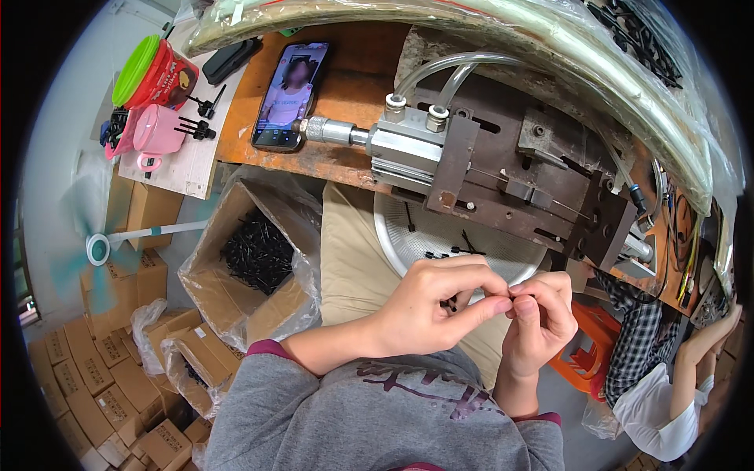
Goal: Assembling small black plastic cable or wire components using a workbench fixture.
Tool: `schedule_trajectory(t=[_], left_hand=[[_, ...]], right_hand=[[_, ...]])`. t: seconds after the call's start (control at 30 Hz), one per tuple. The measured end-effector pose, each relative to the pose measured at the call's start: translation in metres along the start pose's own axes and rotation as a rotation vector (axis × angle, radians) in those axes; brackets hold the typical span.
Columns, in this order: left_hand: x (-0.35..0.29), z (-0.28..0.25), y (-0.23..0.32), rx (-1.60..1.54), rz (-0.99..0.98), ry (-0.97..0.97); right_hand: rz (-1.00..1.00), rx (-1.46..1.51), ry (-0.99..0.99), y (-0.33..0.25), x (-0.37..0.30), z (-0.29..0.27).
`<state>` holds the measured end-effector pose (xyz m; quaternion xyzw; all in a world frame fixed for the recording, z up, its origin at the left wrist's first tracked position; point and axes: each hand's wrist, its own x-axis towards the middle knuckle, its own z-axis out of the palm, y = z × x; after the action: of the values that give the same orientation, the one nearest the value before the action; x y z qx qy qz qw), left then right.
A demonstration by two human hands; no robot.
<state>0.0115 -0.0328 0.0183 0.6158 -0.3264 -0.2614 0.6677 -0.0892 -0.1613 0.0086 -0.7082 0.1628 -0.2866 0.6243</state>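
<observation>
My left hand (452, 302) and my right hand (538, 318) meet fingertip to fingertip in front of the machine. Both are closed in a pinch, with a tiny dark piece (510, 296) just showing where the tips come together; its kind is mostly hidden. Small black parts (449, 304) also show tucked under the left fingers. Just beyond the hands, a white perforated basket (382, 234) holds several thin black parts (463, 251) with stems. Over that basket stands a dark metal fixture (503, 180) with a silver pneumatic cylinder (408, 149).
A lit phone (287, 98) leans by the cylinder. Left of me, an open carton (208, 275) holds many black parts (258, 250). A pink cup (157, 129), a red tub (169, 74) and a fan (97, 250) are farther left. Another person (660, 408) sits at right beside an orange stool (585, 345).
</observation>
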Motion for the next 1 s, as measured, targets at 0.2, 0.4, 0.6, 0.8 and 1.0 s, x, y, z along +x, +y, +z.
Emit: schedule_trajectory(t=[0.2,0.4,0.6,0.8,1.0], left_hand=[[-0.002,-0.004,-0.001,-0.116,-0.075,-0.095],[-0.013,0.000,-0.012,-0.336,-0.250,-0.076],[-0.004,-0.007,-0.009,-0.224,-0.206,-0.113],[-0.005,-0.001,-0.014,-0.272,-0.140,-0.046],[-0.003,-0.003,-0.008,-0.195,-0.069,-0.042]], right_hand=[[-0.097,-0.060,0.031,0.004,-0.004,-0.001],[-0.137,0.009,0.086,0.003,0.011,-0.007],[-0.099,0.014,-0.091,0.005,0.011,-0.006],[-0.073,0.060,-0.169,0.004,0.013,-0.006],[-0.063,0.057,-0.094,0.000,0.009,-0.001]])
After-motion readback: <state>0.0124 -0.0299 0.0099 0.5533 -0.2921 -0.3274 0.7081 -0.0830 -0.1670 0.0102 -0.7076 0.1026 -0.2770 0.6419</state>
